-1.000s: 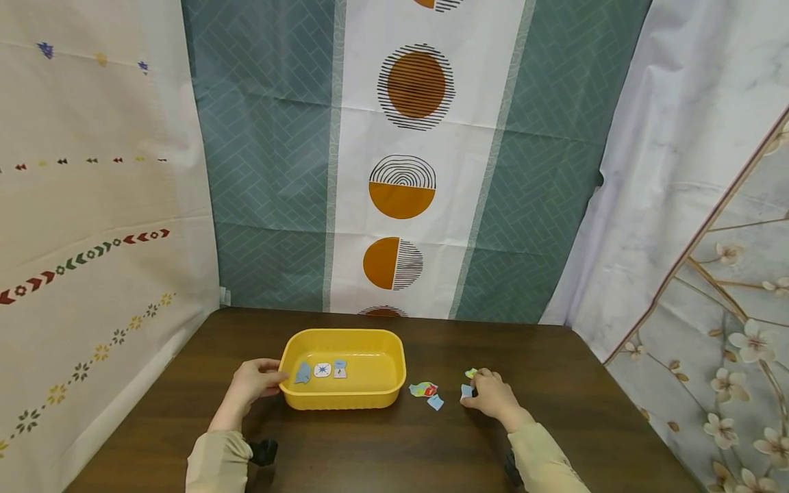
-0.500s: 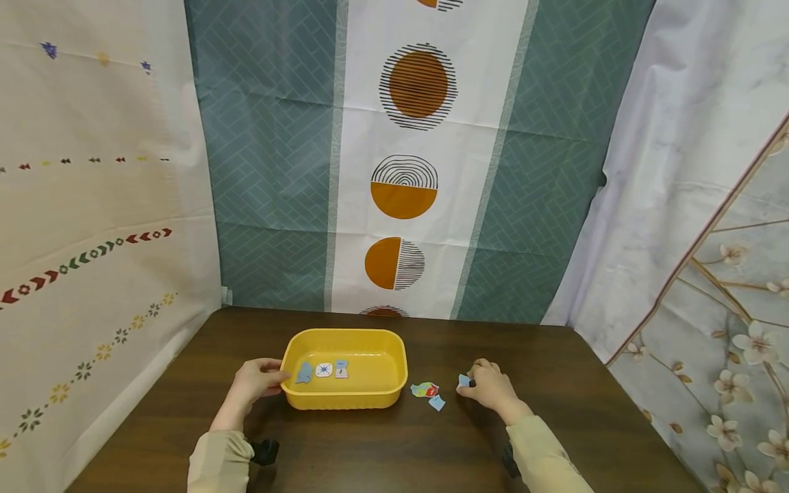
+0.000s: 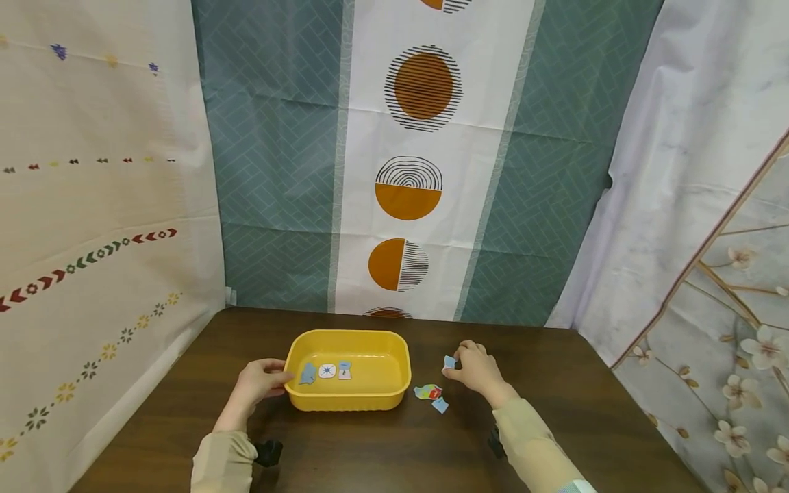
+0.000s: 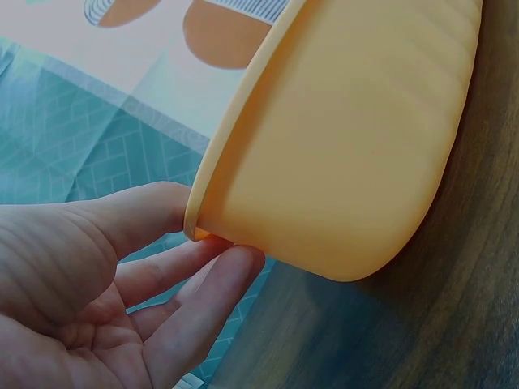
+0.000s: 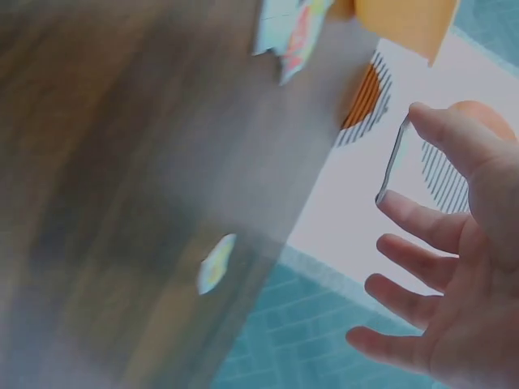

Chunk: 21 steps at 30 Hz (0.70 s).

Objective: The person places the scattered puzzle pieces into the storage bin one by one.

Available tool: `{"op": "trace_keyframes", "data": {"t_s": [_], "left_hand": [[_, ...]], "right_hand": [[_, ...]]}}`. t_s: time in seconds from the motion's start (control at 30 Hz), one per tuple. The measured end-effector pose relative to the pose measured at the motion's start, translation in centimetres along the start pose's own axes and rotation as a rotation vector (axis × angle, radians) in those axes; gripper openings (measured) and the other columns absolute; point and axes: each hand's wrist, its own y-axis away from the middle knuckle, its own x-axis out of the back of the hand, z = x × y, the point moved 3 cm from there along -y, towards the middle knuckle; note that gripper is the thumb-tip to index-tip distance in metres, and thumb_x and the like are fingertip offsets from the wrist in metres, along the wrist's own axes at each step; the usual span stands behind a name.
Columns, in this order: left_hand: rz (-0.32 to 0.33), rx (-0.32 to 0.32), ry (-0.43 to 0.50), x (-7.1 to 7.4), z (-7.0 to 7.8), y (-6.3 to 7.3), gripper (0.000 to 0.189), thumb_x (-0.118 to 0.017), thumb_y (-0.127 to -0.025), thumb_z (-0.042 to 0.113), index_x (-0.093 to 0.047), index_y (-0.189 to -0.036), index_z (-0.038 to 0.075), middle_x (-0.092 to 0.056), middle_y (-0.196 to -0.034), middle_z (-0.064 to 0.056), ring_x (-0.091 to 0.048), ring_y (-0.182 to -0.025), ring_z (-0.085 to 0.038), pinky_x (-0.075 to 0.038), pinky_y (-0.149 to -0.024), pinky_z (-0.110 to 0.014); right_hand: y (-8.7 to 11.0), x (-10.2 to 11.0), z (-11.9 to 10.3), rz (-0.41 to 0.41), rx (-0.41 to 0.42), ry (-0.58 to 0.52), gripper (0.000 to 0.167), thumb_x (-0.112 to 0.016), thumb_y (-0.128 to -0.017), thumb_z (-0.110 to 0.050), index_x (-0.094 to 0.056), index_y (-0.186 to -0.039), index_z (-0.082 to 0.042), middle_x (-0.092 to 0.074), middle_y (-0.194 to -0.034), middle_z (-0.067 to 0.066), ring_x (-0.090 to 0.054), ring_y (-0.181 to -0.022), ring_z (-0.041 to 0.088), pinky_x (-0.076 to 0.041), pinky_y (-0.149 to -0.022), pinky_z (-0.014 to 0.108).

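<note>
1. Right hand (image 3: pixel 479 370), right of centre in the lower half of the head frame: thumb and index finger pinched the flat light-blue piece (image 3: pixel 449 363) by its edges; the other fingers stood apart (right wrist view showed the piece nearly edge-on).
2. That piece was held right of the tray, apart from it, above the tabletop in the right wrist view.
3. Left hand (image 3: pixel 259 381), lower left of the head frame: fingers were clamped on the rim of the yellow plastic tray (image 3: pixel 348 402), at its left end.
4. Tray sat in the lower middle of the head frame. Inside, toward its left: a grey-blue piece (image 3: pixel 307 374), a white piece with a blue star (image 3: pixel 327 371), then a blue-and-pale piece (image 3: pixel 344 370) (one or two, couldn't tell).
5. Just beside the tray's lower right corner, a multicoloured piece (image 3: pixel 428 392) lay on the dark wood table (image 3: pixel 370 452), with a small light-blue piece (image 3: pixel 440 405) just below it.
6. Yellow-green piece (image 5: pixel 216 265), blurred, lay on the table, lower middle of the right wrist frame.
7. Backdrop: green-and-white curtain (image 3: pixel 271 171) at upper centre, white floral cloth (image 3: pixel 690 322) at right.
</note>
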Motion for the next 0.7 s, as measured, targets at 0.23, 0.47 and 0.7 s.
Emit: {"op": "trace_keyframes", "data": {"t_s": [0.23,0.47,0.7], "left_hand": [[0.006,0.009,0.003,0.0,0.0,0.0,0.042,-0.071,-0.086,0.003,-0.057,-0.119,-0.018,-0.068,-0.1,-0.024,-0.068,-0.076,-0.02,-0.063,-0.072,-0.038],[0.011,0.015,0.006,0.1,-0.1,0.0,0.042,-0.07,-0.086,0.003,-0.056,-0.12,-0.018,-0.068,-0.101,-0.025,-0.068,-0.077,-0.02,-0.063,-0.072,-0.039],[0.014,-0.011,0.011,-0.1,0.0,0.0,0.041,-0.07,-0.086,0.002,-0.057,-0.118,-0.019,-0.068,-0.102,-0.027,-0.069,-0.077,-0.022,-0.063,-0.071,-0.038]], "right_hand": [[-1.9,0.7,-2.7,0.03,0.04,-0.004,0.041,-0.077,-0.083,-0.037,-0.069,-0.102,-0.002,-0.056,-0.131,0.019,-0.052,-0.117,0.04,-0.048,-0.093,0.061],[-3.5,0.6,-6.2,0.034,0.082,0.009,0.042,-0.075,-0.084,-0.04,-0.069,-0.105,-0.003,-0.056,-0.131,0.018,-0.05,-0.12,0.039,-0.047,-0.095,0.061],[-4.3,-0.2,-9.1,-0.008,0.136,0.004,0.042,-0.073,-0.087,-0.04,-0.069,-0.109,-0.004,-0.052,-0.138,0.018,-0.045,-0.129,0.04,-0.045,-0.099,0.062]]}}
